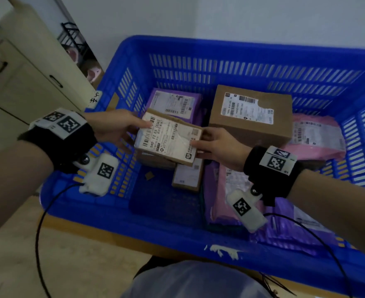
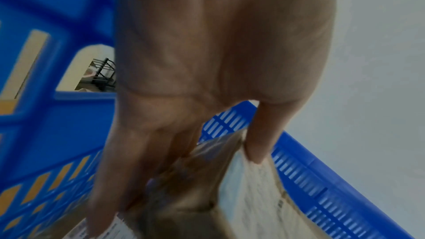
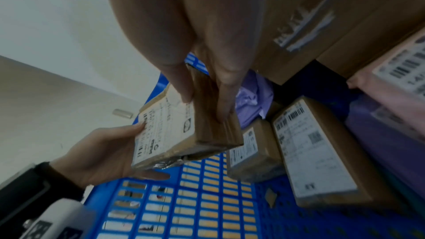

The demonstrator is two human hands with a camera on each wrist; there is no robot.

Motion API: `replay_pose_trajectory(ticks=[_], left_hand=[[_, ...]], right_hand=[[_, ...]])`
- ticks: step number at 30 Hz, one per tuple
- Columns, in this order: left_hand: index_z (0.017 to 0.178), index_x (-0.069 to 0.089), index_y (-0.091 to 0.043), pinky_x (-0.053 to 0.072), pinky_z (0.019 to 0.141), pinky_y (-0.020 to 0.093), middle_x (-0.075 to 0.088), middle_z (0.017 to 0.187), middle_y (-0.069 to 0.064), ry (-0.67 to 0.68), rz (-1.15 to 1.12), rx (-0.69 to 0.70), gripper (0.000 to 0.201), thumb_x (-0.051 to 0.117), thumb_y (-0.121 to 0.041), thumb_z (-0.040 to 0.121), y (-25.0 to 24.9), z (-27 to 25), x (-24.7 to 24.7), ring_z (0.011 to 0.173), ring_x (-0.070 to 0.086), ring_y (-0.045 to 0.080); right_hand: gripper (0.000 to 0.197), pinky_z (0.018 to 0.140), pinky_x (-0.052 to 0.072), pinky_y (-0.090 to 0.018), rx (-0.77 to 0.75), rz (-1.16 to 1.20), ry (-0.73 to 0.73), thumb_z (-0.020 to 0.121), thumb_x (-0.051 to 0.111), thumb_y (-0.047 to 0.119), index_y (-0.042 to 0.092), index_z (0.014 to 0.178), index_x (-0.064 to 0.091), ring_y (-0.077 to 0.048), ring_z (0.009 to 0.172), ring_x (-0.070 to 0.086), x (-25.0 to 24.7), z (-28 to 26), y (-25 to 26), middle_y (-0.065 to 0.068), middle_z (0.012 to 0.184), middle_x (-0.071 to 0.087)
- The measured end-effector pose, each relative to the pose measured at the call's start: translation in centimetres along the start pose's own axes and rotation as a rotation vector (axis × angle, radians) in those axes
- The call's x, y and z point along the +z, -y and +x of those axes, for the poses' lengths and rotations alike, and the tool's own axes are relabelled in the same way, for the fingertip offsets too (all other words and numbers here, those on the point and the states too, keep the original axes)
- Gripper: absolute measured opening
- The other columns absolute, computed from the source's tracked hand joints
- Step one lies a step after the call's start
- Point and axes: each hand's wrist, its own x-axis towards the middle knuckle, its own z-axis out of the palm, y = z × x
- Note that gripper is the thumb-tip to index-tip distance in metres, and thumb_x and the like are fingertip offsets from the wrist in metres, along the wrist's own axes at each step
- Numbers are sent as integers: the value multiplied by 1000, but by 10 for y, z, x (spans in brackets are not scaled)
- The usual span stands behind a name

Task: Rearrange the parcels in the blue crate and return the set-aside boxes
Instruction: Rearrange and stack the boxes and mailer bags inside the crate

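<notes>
A flat brown cardboard parcel (image 1: 168, 136) with a white label is held in the air over the left part of the blue crate (image 1: 198, 237). My left hand (image 1: 121, 127) grips its left end, thumb on the label and fingers underneath. My right hand (image 1: 214, 145) pinches its right end, thumb on top. In the right wrist view the same parcel (image 3: 184, 132) sits between my right hand's thumb and fingers (image 3: 225, 101), with the left hand (image 3: 103, 152) cupping its far end. The left wrist view shows my fingers (image 2: 142, 166) under the parcel (image 2: 248, 197).
In the crate lie a large brown box (image 1: 250, 115), a purple mailer (image 1: 173, 104), a pink mailer (image 1: 315, 134), a small brown box (image 1: 188, 175), and pink and purple mailers (image 1: 237, 190) at the near right. A beige cabinet (image 1: 22, 67) stands left.
</notes>
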Motion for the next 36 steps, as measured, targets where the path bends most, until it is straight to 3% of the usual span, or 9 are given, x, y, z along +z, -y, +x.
replay_pose_trajectory(ticks=[7, 12, 17, 22, 26, 30, 32, 34, 36], left_hand=[[110, 58, 10, 57, 77, 42, 67, 106, 21, -96, 306, -168, 30, 55, -16, 94, 14, 16, 10, 90, 66, 32], [68, 57, -1, 53, 44, 25, 67, 72, 13, -153, 596, -208, 26, 65, -15, 88, 12, 33, 16, 58, 63, 22], [60, 48, -10, 42, 43, 15, 56, 50, -1, -88, 783, -287, 32, 68, -9, 85, 18, 48, 16, 53, 58, 10], [73, 60, -8, 55, 71, 28, 57, 67, 2, 58, 876, -339, 18, 70, -18, 84, 9, 44, 16, 70, 58, 18], [87, 58, -7, 44, 54, 14, 52, 69, 0, 74, 1015, -352, 20, 58, -26, 93, 12, 58, 30, 64, 51, 13], [99, 62, -7, 57, 69, 32, 71, 97, 10, 123, 927, -475, 17, 59, -21, 91, 45, 90, 32, 80, 67, 25], [93, 66, -8, 60, 72, 35, 74, 87, 9, 90, 896, -478, 17, 58, -22, 89, 61, 101, 28, 78, 71, 26], [85, 60, -12, 53, 61, 29, 63, 70, 0, 48, 941, -437, 12, 56, -23, 90, 66, 100, 28, 63, 61, 21], [88, 50, -14, 54, 70, 32, 49, 68, -3, 14, 859, -385, 7, 57, -13, 89, 65, 93, 34, 71, 55, 20]], right_hand=[[35, 83, 55, -31, 191, 29, 71, 92, 50, -4, -3, 127, 52, -29, 107, 60, 23, 19, -33, -21, 129, 57], [34, 70, 57, -22, 302, 100, 74, 90, 52, -7, -11, 124, 53, -19, 85, 63, 30, 37, -61, -20, 126, 58], [31, 74, 59, -22, 326, 39, 112, 85, 62, -4, -12, 114, 60, -18, 81, 68, 34, 50, -72, -22, 114, 65], [27, 64, 59, -19, 382, -75, 155, 88, 59, -1, -15, 112, 58, -10, 64, 66, 30, 49, -85, -20, 99, 65], [28, 63, 59, -20, 447, -175, 175, 90, 59, 3, -14, 112, 59, -16, 72, 65, 29, 55, -85, -21, 100, 65], [27, 61, 59, -22, 473, -197, 149, 89, 61, 3, -14, 110, 60, -17, 72, 64, 28, 65, -89, -12, 85, 65], [28, 58, 59, -20, 468, -202, 120, 87, 64, 3, -14, 108, 61, -15, 69, 64, 30, 67, -95, -10, 80, 65], [30, 55, 58, -20, 448, -213, 71, 84, 67, 3, -16, 106, 62, -14, 65, 64, 32, 69, -101, -12, 81, 65], [32, 57, 59, -22, 426, -240, 30, 82, 70, 5, -17, 105, 63, -15, 63, 65, 34, 73, -106, -17, 86, 68]])
